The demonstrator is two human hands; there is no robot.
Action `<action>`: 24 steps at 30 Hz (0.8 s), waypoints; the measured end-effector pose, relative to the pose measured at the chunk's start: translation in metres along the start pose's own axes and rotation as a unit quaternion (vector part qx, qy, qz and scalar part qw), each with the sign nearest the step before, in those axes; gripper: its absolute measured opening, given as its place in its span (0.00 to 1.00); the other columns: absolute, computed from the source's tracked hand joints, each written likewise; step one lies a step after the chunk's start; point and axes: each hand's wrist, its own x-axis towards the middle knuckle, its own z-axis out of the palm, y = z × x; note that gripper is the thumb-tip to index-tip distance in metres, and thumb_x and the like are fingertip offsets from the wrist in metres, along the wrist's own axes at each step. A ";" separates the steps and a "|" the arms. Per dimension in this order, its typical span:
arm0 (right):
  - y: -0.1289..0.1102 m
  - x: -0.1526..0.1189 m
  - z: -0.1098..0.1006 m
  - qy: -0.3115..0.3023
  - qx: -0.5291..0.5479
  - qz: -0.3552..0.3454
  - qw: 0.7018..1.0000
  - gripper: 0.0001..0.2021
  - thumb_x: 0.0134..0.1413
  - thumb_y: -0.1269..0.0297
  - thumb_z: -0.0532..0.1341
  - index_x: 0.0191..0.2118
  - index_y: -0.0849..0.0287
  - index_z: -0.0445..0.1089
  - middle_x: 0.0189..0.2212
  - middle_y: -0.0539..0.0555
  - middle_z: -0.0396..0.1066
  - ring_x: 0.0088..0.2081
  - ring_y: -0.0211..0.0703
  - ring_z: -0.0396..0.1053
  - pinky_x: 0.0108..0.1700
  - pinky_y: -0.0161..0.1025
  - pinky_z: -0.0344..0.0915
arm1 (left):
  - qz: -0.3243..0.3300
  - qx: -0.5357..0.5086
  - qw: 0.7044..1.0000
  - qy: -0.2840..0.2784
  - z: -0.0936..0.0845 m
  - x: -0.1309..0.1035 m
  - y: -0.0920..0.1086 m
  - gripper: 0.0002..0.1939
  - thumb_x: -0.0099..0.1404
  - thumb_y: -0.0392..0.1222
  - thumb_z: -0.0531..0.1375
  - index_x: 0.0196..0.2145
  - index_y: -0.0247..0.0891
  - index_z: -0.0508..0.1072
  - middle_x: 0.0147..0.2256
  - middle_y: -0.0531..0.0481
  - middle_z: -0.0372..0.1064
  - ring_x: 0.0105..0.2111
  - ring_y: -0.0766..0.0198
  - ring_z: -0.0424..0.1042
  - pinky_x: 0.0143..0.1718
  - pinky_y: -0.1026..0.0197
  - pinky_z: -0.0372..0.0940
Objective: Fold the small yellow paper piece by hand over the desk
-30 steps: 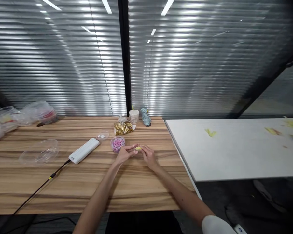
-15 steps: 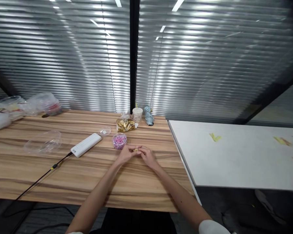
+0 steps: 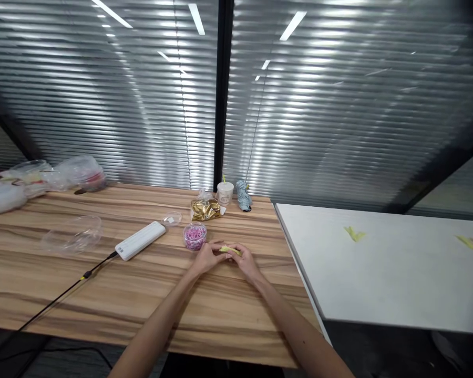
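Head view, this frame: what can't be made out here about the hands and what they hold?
- Yellow piece: too small, mostly covered by fingers of the left hand and right hand; its shape and kind are unclear.
- Grip: which fingers pinch it is hidden.
- Small tub: its pink contents are too small to identify.
- Both arms: cut off by the bottom edge.
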 end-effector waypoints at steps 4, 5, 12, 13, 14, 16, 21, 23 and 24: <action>0.009 0.003 -0.001 0.052 0.093 0.044 0.993 0.15 0.43 0.53 0.63 0.32 0.62 0.68 0.25 0.51 0.68 0.26 0.36 0.63 0.30 0.33 0.61 | 0.007 -0.023 1.000 0.002 0.005 0.000 0.003 0.11 0.56 0.47 0.59 0.29 0.40 0.78 0.33 0.45 0.74 0.48 0.52 0.63 0.52 0.56 0.53; 0.012 0.005 -0.002 0.065 0.113 0.044 0.990 0.16 0.42 0.53 0.63 0.31 0.62 0.67 0.25 0.51 0.68 0.26 0.36 0.63 0.30 0.33 0.61 | 0.012 -0.022 1.000 0.001 0.006 0.000 0.004 0.12 0.58 0.47 0.57 0.30 0.40 0.78 0.33 0.46 0.74 0.48 0.53 0.63 0.52 0.56 0.53; 0.025 0.017 -0.014 0.195 0.127 0.001 0.973 0.18 0.37 0.52 0.65 0.29 0.61 0.64 0.20 0.47 0.62 0.22 0.33 0.59 0.25 0.32 0.58 | 0.094 -0.013 0.995 -0.033 0.013 -0.008 0.024 0.09 0.57 0.42 0.59 0.35 0.43 0.76 0.42 0.47 0.71 0.52 0.54 0.57 0.57 0.55 0.45; 0.026 0.017 -0.015 0.209 0.115 -0.008 0.971 0.18 0.38 0.51 0.64 0.29 0.60 0.63 0.20 0.47 0.62 0.22 0.33 0.59 0.26 0.32 0.59 | 0.106 -0.018 0.993 -0.043 0.014 -0.009 0.028 0.09 0.57 0.42 0.59 0.35 0.43 0.76 0.43 0.46 0.70 0.52 0.54 0.56 0.57 0.55 0.44; 0.026 0.017 -0.015 0.218 0.105 -0.016 0.970 0.18 0.38 0.51 0.64 0.29 0.60 0.63 0.21 0.47 0.63 0.22 0.33 0.60 0.26 0.32 0.59 | 0.116 -0.020 0.992 -0.050 0.015 -0.011 0.031 0.08 0.57 0.41 0.59 0.35 0.43 0.76 0.43 0.46 0.70 0.53 0.55 0.56 0.58 0.55 0.43; 0.026 0.017 -0.015 0.220 0.085 -0.027 0.971 0.17 0.40 0.50 0.62 0.29 0.60 0.63 0.22 0.48 0.64 0.23 0.34 0.61 0.27 0.32 0.60 | 0.130 -0.021 0.989 -0.064 0.017 -0.014 0.035 0.08 0.57 0.41 0.59 0.34 0.42 0.77 0.43 0.46 0.70 0.52 0.55 0.58 0.58 0.56 0.44; 0.021 0.015 -0.011 0.212 0.068 -0.048 0.974 0.16 0.42 0.52 0.62 0.29 0.60 0.61 0.21 0.48 0.64 0.24 0.35 0.62 0.28 0.33 0.61 | 0.057 -0.091 0.992 -0.064 0.020 -0.011 0.028 0.08 0.56 0.44 0.60 0.28 0.38 0.77 0.35 0.45 0.73 0.42 0.55 0.67 0.51 0.56 0.54; 0.016 0.014 -0.010 0.207 0.059 -0.057 0.975 0.16 0.43 0.52 0.61 0.30 0.60 0.60 0.22 0.48 0.64 0.25 0.36 0.63 0.30 0.34 0.62 | -0.019 -0.203 0.977 -0.068 0.017 -0.007 0.022 0.10 0.56 0.45 0.59 0.28 0.35 0.76 0.34 0.45 0.73 0.41 0.56 0.68 0.50 0.56 0.57; 0.013 0.013 -0.010 0.198 0.048 -0.064 0.977 0.16 0.44 0.52 0.61 0.30 0.59 0.60 0.23 0.49 0.64 0.26 0.36 0.63 0.31 0.34 0.62 | -0.060 -0.276 0.956 -0.082 0.014 -0.004 0.018 0.11 0.56 0.45 0.59 0.29 0.34 0.76 0.35 0.44 0.73 0.41 0.56 0.69 0.49 0.57 0.58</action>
